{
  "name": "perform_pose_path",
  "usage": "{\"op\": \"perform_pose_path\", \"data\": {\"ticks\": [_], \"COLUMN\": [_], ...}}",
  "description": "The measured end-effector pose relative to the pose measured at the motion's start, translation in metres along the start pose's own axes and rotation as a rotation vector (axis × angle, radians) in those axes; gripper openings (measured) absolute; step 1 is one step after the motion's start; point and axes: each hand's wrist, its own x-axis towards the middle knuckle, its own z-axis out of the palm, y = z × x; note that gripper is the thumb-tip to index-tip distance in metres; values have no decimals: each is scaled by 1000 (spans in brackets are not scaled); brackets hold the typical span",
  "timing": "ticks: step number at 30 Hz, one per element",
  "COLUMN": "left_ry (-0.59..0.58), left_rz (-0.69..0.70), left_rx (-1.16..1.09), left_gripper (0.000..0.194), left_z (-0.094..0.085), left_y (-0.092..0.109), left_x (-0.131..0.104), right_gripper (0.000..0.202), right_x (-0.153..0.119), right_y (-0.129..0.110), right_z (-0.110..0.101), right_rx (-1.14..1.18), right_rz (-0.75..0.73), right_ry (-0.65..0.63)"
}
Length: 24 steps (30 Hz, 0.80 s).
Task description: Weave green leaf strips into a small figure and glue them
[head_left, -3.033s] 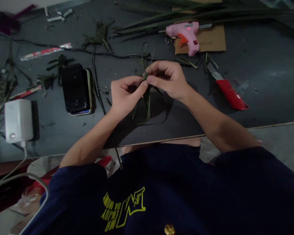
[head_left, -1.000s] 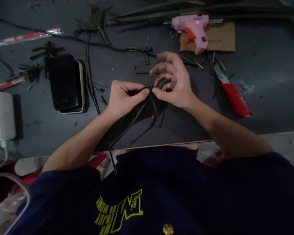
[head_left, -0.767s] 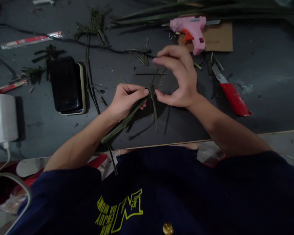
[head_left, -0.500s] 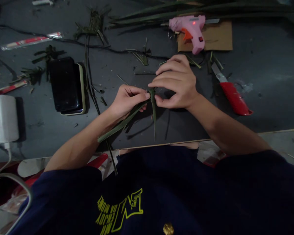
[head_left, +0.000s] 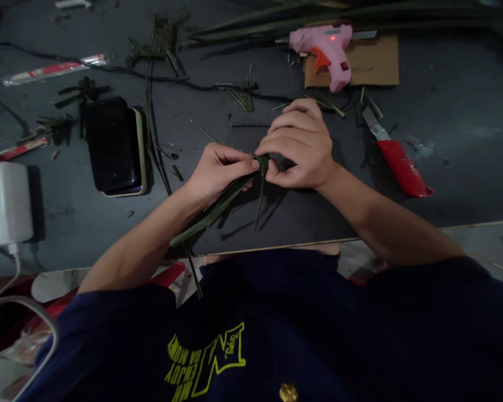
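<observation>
Long green leaf strips [head_left: 218,215] are folded together at one end, over the front part of the table. My left hand [head_left: 222,170] pinches that folded end between thumb and fingers, and the loose strips trail down below its wrist. On the other side of the fold, my right hand [head_left: 299,145] is closed on the leaf with thumb and forefinger, its other fingers curled above. One narrow strip end hangs down between the two hands. The inside of the fold is partly hidden by the fingertips.
A pink glue gun [head_left: 339,53] with a lit red light lies on cardboard [head_left: 377,61]. To the right is a red-handled knife [head_left: 402,167], blade bare. Stacked phones [head_left: 113,145], a white charger box [head_left: 4,204], a black cable [head_left: 126,71] and woven leaf pieces [head_left: 161,42] lie leftward.
My right hand has drawn slightly down and in toward the fold. The narrow hanging strip has swung left and turned, and the folded end looks wider between the fingertips.
</observation>
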Motion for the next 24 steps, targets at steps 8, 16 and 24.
{"op": "perform_pose_path", "data": {"ticks": [8,16,24], "left_ry": [-47,-417,-425], "left_rz": [13,-80,-89], "left_rx": [6,65,104], "left_gripper": [42,39,32], "left_z": [-3,-12,-18], "left_y": [7,4,1], "left_x": [-3,-2,3], "right_gripper": [14,19,8], "right_x": [-3,3,2], "right_y": [-2,1,-15], "right_z": [-8,-14,-16], "right_rx": [-78,30,118], "right_rz": [-101,-456,-355], "right_ry": [155,91,-75]}}
